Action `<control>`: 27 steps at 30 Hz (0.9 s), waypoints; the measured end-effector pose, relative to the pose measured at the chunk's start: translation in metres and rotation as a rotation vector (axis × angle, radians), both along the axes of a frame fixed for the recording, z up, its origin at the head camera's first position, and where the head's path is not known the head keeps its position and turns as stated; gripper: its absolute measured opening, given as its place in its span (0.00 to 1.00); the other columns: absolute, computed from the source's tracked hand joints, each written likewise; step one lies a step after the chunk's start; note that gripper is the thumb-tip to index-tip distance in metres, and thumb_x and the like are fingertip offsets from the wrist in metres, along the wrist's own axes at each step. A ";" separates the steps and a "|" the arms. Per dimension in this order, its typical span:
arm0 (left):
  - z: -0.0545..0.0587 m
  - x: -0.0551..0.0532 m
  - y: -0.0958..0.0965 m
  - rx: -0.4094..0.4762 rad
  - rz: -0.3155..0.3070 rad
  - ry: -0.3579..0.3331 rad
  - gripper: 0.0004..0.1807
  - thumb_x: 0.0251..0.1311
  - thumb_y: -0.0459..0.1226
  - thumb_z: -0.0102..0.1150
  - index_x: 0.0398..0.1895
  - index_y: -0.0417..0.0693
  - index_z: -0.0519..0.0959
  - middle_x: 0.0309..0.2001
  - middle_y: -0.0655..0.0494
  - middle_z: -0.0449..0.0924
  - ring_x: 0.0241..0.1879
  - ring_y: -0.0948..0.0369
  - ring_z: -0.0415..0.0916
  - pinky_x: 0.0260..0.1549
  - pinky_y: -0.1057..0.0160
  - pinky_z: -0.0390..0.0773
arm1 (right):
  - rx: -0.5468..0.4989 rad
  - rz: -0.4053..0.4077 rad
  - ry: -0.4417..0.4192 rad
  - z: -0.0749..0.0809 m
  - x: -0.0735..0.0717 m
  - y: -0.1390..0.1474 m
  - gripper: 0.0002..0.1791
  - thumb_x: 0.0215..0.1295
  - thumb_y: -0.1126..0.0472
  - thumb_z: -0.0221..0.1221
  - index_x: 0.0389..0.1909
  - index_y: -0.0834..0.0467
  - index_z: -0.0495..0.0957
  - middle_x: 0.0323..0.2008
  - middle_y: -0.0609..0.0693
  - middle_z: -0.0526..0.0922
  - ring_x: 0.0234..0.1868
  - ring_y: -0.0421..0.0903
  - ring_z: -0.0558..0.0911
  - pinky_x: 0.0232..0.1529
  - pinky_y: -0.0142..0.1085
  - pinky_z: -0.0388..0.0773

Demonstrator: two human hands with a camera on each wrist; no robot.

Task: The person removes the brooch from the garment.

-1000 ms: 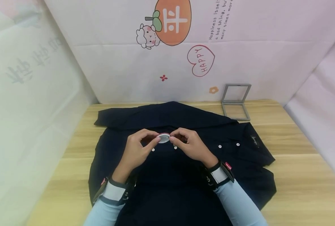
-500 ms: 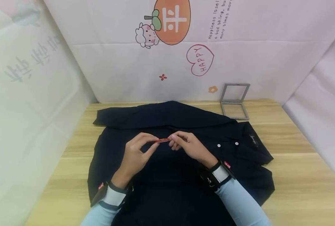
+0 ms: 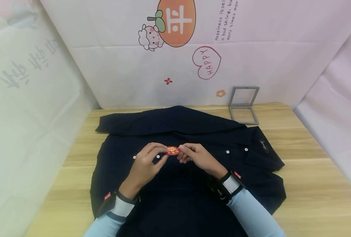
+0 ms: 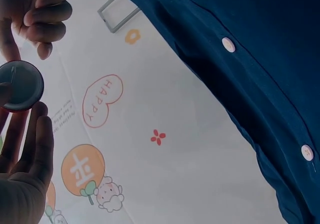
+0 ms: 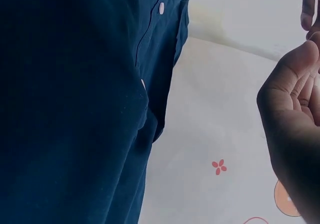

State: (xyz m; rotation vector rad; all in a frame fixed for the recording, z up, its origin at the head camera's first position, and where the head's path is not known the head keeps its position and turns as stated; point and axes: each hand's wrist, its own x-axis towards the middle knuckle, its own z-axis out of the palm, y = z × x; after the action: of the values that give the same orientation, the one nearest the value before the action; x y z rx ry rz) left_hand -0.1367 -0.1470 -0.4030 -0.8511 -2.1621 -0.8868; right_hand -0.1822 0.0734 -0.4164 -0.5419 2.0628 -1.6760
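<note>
A round pin-back badge (image 3: 173,150) with a red and gold face is held above a dark navy shirt (image 3: 175,121) with white buttons. My left hand (image 3: 147,163) pinches its left edge between thumb and fingers. At the right edge, my right hand (image 3: 202,158) pinches the rim, its lower fingers curled. In the left wrist view the grey back of the badge (image 4: 27,87) shows, with a thin metal pin across it. The right wrist view shows the right hand (image 5: 292,97) at the frame's edge, with the badge out of sight.
The shirt lies spread on a wooden table (image 3: 306,184), its collar to the right. An open grey-rimmed frame (image 3: 244,107) stands at the back right. White printed cloth (image 3: 119,75) hangs behind the table and along both sides.
The badge has tipped from its pale back through edge-on to its red face towards the head camera. Both hands have come down slightly, and the right fingers have shifted on the rim.
</note>
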 end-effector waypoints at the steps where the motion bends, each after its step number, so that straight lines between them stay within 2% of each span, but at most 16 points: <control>1: 0.000 0.000 0.000 -0.011 0.003 0.000 0.10 0.49 0.28 0.72 0.35 0.42 0.82 0.40 0.50 0.82 0.41 0.57 0.81 0.43 0.62 0.82 | -0.003 -0.003 -0.006 0.000 0.000 0.000 0.26 0.77 0.46 0.46 0.49 0.67 0.77 0.36 0.52 0.83 0.37 0.43 0.83 0.43 0.33 0.81; 11: -0.005 -0.001 0.003 -0.099 -0.006 0.068 0.10 0.47 0.27 0.72 0.34 0.41 0.83 0.40 0.49 0.82 0.41 0.56 0.80 0.43 0.62 0.81 | -0.034 0.001 -0.117 -0.002 0.000 0.006 0.26 0.77 0.47 0.47 0.50 0.69 0.76 0.35 0.50 0.83 0.36 0.42 0.82 0.41 0.32 0.81; 19: -0.008 -0.001 0.005 -0.226 -0.014 0.183 0.08 0.48 0.28 0.72 0.33 0.41 0.84 0.40 0.49 0.82 0.42 0.56 0.81 0.45 0.63 0.82 | -0.114 0.017 -0.229 -0.006 0.003 0.008 0.17 0.75 0.49 0.49 0.41 0.60 0.76 0.32 0.47 0.80 0.34 0.40 0.80 0.39 0.30 0.79; 23: -0.009 -0.002 0.007 -0.264 -0.030 0.223 0.07 0.48 0.29 0.71 0.32 0.42 0.85 0.40 0.49 0.82 0.43 0.56 0.81 0.47 0.62 0.82 | -0.134 0.021 -0.260 -0.006 0.003 0.008 0.16 0.76 0.49 0.49 0.41 0.58 0.76 0.32 0.46 0.80 0.33 0.38 0.79 0.38 0.29 0.78; 27: -0.011 -0.002 0.007 -0.297 -0.043 0.243 0.08 0.48 0.29 0.72 0.33 0.43 0.85 0.41 0.49 0.82 0.44 0.56 0.81 0.47 0.62 0.82 | -0.125 0.029 -0.255 -0.008 0.003 0.009 0.16 0.75 0.51 0.50 0.45 0.61 0.77 0.33 0.47 0.79 0.32 0.38 0.78 0.38 0.30 0.77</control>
State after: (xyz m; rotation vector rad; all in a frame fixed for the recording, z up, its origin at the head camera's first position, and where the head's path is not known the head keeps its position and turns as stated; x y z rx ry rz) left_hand -0.1383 -0.1397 -0.4142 -1.0930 -2.0929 -0.4579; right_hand -0.1795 0.0825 -0.4240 -0.3727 1.7720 -1.7658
